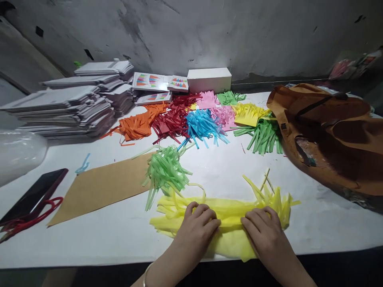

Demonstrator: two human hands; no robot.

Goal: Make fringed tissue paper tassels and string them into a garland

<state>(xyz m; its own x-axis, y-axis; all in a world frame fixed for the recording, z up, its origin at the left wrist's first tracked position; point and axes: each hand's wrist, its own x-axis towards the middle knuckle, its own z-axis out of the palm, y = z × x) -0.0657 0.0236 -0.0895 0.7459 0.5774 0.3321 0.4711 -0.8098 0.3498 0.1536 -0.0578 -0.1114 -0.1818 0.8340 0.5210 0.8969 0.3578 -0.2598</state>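
Note:
A yellow tissue paper sheet [230,207] with fringed strips at both ends lies near the table's front edge. My left hand [199,225] presses on its left half, fingers curled onto a folded or rolled band across the middle. On the right half, my right hand [263,227] grips the same band with bent fingers. A flap of the sheet hangs toward the table edge between my wrists. Just beyond my left hand sits a pale green fringed tissue bundle [166,169], partly over a brown paper sheet [104,187].
Fringed bundles in orange [134,126], red [172,121], blue [203,123] and other colours line the back. White paper stacks [74,107] and a white box [209,79] stand behind. A brown bag [329,139] occupies the right; a phone [36,195] with red cord lies left.

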